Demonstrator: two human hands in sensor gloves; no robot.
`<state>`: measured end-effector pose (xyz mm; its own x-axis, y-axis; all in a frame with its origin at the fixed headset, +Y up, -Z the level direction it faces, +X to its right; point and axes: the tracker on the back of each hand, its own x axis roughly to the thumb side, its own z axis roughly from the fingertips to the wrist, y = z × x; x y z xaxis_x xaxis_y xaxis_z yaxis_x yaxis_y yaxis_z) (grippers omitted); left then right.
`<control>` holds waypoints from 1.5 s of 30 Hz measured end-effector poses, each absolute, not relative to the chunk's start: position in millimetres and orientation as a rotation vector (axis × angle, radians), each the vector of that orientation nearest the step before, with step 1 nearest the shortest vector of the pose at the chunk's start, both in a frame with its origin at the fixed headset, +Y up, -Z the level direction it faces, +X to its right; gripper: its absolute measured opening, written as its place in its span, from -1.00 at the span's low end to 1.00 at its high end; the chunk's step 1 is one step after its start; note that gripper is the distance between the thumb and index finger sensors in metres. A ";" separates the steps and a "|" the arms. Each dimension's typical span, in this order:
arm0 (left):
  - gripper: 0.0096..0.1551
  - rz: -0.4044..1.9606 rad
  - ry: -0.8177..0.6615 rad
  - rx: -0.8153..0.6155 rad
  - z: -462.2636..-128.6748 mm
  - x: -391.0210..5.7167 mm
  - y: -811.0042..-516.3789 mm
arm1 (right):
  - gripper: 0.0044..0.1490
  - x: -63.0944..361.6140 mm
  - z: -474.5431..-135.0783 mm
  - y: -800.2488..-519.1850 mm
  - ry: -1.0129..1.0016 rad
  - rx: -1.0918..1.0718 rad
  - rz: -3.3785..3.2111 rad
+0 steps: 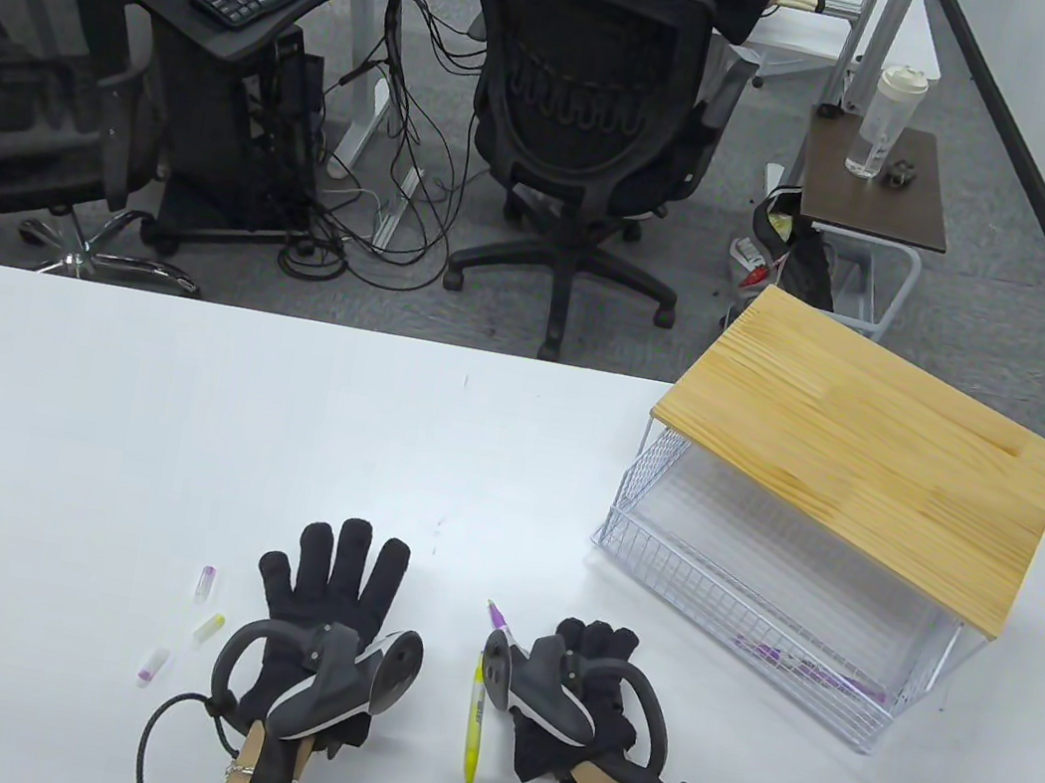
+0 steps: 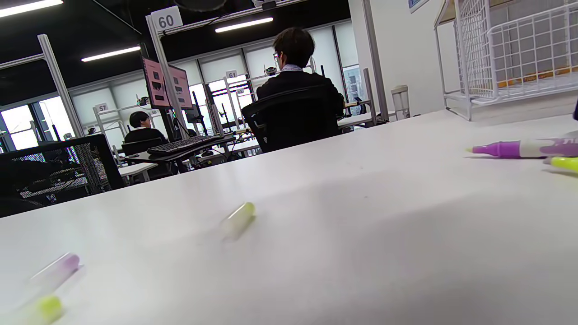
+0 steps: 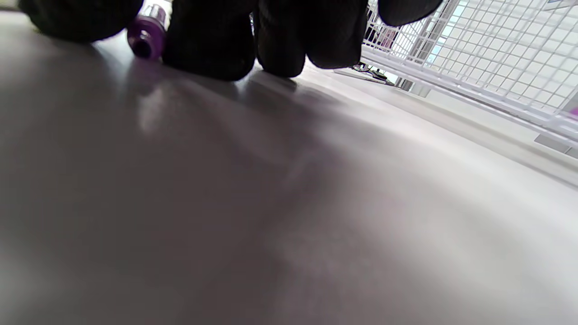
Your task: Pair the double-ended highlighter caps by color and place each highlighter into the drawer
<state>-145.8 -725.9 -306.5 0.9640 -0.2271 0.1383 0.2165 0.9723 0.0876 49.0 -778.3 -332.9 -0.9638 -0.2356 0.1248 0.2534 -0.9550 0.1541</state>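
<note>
Capping looks barely begun — three caps [image 1: 184, 620] lie loose left of the left hand [image 1: 326, 615], which rests flat with fingers spread, holding nothing. The right hand [image 1: 586, 691] curls on the table against the purple highlighter [image 1: 498, 618]; whether it grips is unclear. The yellow highlighter [image 1: 474, 722] lies between the hands. The drawer [image 1: 769, 597] stands open, far right. Next — probably lift a pen and fetch its matching cap.

The wide white bench [image 1: 175, 411] looks smooth with a soft satin sheen. The white wire-mesh drawer basket [image 1: 657, 547] is thin coated metal, topped by a pale, matt wooden board [image 1: 865, 452] with visible grain. Both hands wear black knit cloth gloves [image 1: 339, 571], fuzzy and matt. The translucent plastic highlighter caps [image 1: 209, 626] look slick.
</note>
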 end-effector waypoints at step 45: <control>-0.29 0.142 0.324 0.064 -293.0 -307.5 -712.9 | -0.38 59.7 -312.8 -718.2 -0.096 -0.399 -3.317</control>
<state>-307.5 -712.9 -293.0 0.9382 0.1491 -0.3122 -0.1287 0.9880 0.0850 59.7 -718.2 -312.8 -0.9517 0.2048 0.2286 -0.1912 -0.9783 0.0803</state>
